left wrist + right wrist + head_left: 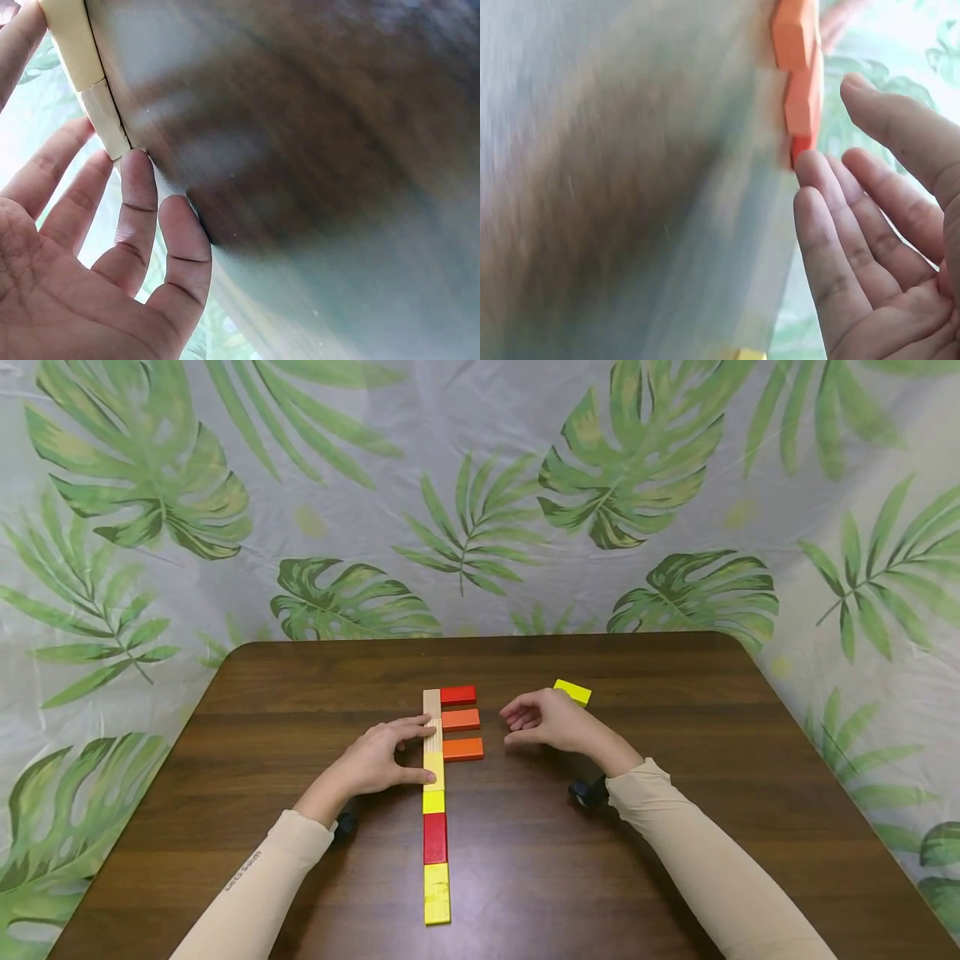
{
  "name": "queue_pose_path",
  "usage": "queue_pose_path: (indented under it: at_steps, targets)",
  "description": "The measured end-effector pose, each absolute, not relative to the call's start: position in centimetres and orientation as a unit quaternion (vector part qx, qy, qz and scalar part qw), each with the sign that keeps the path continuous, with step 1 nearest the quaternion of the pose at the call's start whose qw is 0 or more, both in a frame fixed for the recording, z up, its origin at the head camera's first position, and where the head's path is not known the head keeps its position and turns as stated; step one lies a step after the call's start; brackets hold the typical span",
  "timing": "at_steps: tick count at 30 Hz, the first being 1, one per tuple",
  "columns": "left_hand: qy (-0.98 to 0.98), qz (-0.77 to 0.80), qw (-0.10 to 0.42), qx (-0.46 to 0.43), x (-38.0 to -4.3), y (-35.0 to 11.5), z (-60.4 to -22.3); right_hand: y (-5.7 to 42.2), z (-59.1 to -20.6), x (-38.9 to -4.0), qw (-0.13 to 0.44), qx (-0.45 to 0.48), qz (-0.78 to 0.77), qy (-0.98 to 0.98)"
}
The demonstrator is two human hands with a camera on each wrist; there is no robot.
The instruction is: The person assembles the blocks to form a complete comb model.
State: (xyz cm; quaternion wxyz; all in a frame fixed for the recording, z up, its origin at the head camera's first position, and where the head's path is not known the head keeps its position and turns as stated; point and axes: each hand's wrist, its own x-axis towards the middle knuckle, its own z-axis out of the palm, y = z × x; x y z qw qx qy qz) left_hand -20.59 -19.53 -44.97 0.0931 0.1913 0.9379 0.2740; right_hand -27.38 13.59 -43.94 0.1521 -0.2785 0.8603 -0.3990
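Note:
A straight row of wooden blocks runs toward me, from a pale wood block point(432, 702) at the far end through a pale yellow block point(434, 768) and a red block point(435, 837) to a yellow block point(437, 893). My left hand point(378, 755) rests along the row's left side, thumb and fingertips touching the pale blocks with relaxed fingers. Three blocks stick out rightward from the row: a red one point(458, 695), an orange one point(461, 720) and another orange one point(463, 749). Just right of them hovers my right hand point(553, 722), holding nothing, its fingers loosely bent.
Behind the right hand a loose yellow block point(573, 692) lies on the dark wooden table point(675, 693), partly covered by the hand. A leaf-patterned cloth point(480, 510) hangs beyond the table's far edge.

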Motion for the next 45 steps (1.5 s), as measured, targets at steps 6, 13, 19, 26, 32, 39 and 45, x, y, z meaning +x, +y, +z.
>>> queue_pose_path:
  at_steps: [6, 13, 19, 26, 32, 39, 45]
  targets:
    - [0.936, 0.278, 0.096, 0.193, -20.6, -19.5, -45.0, 15.6, -43.1, -28.2, 0.092, -0.250, -0.400, 0.877]
    - [0.936, 0.278, 0.097, 0.195, -20.7, -19.5, -45.0, 18.3, -42.8, -29.0, 0.050, -0.191, -0.390, 0.899]
    - [0.936, 0.278, 0.098, 0.192, -20.6, -19.6, -45.0, 19.8, -42.7, -29.5, 0.026, -0.150, -0.379, 0.913]
    - [0.937, 0.277, 0.099, 0.191, -20.6, -19.5, -45.1, 21.4, -43.2, -29.8, 0.032, -0.108, -0.356, 0.928]
    - [0.937, 0.277, 0.099, 0.191, -20.7, -19.5, -45.1, 22.2, -43.7, -30.0, 0.043, -0.091, -0.340, 0.935]
    - [0.937, 0.277, 0.098, 0.190, -20.7, -19.6, -45.1, 22.5, -44.3, -30.1, 0.054, -0.078, -0.336, 0.937]
    - [0.937, 0.278, 0.096, 0.190, -20.6, -19.5, -45.1, 22.6, -44.9, -30.2, 0.051, -0.075, -0.339, 0.936]
